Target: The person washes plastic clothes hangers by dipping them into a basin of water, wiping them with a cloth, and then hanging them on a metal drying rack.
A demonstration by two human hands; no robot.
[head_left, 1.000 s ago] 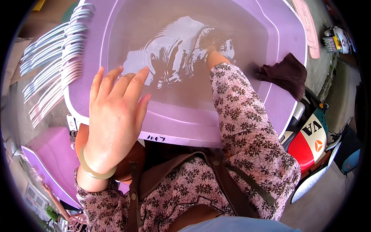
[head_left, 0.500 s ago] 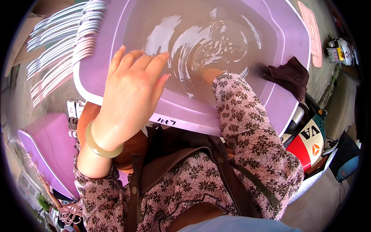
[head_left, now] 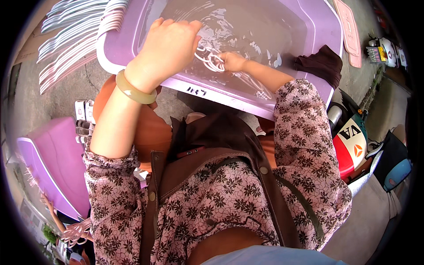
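A large lilac tub [head_left: 176, 86] holds murky, rippling water [head_left: 269, 26]. My right hand [head_left: 233, 61] is closed at the water's surface around a bunch of white hangers [head_left: 211, 59]. Their hooks loop out to the left of my fingers, and their thin arms show through the water toward the near wall. Over the tub's near left side is my left hand [head_left: 170, 51], back upward, a pale bangle on its wrist. Its fingers bend down out of sight, close to the hooks; whether they grip anything is hidden.
White and pinkish hangers [head_left: 70, 44] hang over the tub's left rim. A dark brown cloth [head_left: 322, 66] drapes over the right rim. A pink lid [head_left: 349, 33] lies beyond. Another purple tub [head_left: 53, 163] stands at left, and a red-and-white box [head_left: 351, 145] at right.
My right hand has risen from under the water, bringing the white hangers to the surface. My left hand has moved farther out over the tub, its fingers now bent down instead of spread.
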